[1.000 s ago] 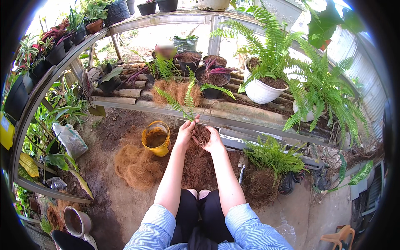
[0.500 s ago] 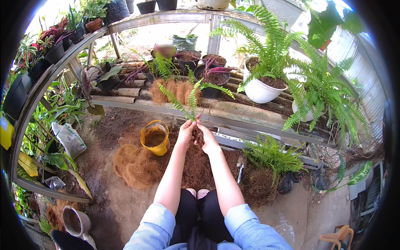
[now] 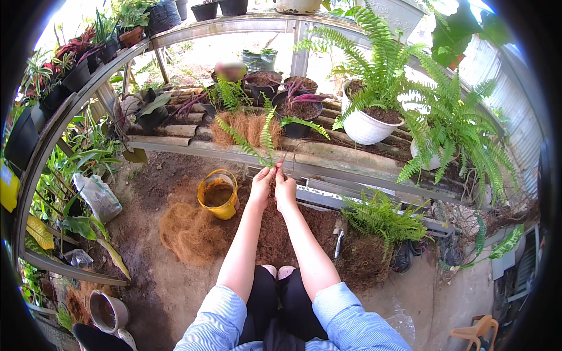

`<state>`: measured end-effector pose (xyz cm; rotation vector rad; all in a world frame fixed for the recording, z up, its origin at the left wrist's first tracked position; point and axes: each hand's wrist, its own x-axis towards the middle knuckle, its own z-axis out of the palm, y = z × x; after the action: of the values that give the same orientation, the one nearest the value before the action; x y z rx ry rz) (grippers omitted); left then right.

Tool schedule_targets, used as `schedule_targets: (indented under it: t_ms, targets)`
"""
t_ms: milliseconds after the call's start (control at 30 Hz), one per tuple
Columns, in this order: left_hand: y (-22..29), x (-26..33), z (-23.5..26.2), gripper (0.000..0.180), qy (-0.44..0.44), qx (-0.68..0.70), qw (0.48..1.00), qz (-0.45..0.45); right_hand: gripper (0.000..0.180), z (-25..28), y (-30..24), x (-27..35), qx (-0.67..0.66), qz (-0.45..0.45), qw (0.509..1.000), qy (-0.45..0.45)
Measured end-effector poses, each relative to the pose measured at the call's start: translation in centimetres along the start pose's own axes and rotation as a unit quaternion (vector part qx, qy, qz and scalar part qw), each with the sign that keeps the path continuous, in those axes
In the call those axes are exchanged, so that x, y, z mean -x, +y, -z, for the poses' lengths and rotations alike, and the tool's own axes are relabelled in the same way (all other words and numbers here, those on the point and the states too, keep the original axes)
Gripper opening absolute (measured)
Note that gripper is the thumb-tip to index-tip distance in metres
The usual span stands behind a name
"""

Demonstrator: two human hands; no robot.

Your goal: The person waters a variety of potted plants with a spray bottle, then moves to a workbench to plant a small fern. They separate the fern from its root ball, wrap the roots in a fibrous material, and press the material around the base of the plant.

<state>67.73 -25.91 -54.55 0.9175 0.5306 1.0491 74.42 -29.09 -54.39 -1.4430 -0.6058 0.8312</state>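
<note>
Fern sprig point(image 3: 267, 136), one, with two main fronds; located just beyond the fingertips, long axis running forward from the hands, one frond leaning left. Left hand point(image 3: 261, 186): thumb and fingers pinching the stem base. Right hand point(image 3: 286, 188): fingertips drawn together at the dark root end, just beside the left; both about equally near. Soil heap point(image 3: 274, 237): below both hands. Yellow bucket point(image 3: 226, 208): to their left.

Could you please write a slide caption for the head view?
A small fern in the left grip, the right grip close beside, above loose brown soil near a yellow bucket.
</note>
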Motion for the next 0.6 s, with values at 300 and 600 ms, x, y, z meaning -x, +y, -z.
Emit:
schedule_targets:
  t_ms: [300,600]
  targets:
    - [0.9,0.2,0.1,0.054,-0.077,0.183,0.979,0.038,0.044,-1.3,0.3,0.0,-0.034,0.142,0.988,0.046]
    - [1.9,1.5,-2.7,0.052,0.179,-0.045,0.978,0.095,0.058,1.5,0.3,-0.7,-0.079,-0.055,0.986,-0.136]
